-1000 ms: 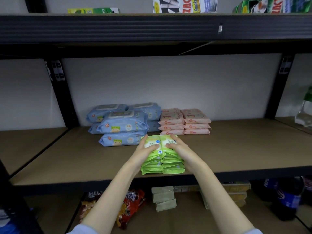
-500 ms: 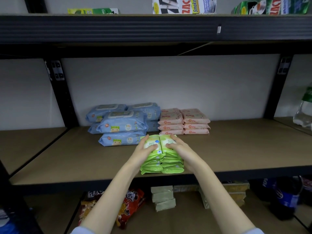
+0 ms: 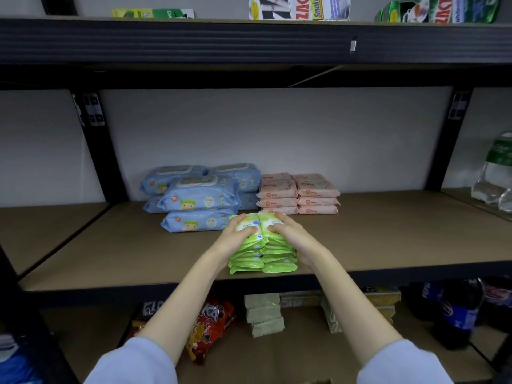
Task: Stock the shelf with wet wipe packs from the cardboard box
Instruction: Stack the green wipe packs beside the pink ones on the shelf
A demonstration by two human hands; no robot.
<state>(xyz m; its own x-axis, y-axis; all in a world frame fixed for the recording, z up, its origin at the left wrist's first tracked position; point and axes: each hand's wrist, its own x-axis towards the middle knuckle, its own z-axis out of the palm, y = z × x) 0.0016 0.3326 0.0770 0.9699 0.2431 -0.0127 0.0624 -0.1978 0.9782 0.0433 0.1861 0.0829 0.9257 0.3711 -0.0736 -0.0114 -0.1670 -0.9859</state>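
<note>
Low in the frame, two pale sleeves (image 3: 133,361) reach up toward the shelf (image 3: 388,239). At the frame's centre, the left hand (image 3: 237,239) and right hand (image 3: 291,236) each curl their grip over the top and outer side of a green wet wipe pack stack (image 3: 261,257); the two stacks stand side by side, touching, at the shelf's front edge. Just behind, left of centre, lie blue wipe packs (image 3: 199,200). Pink wipe packs (image 3: 299,194) sit beside them to the right, near the back wall.
</note>
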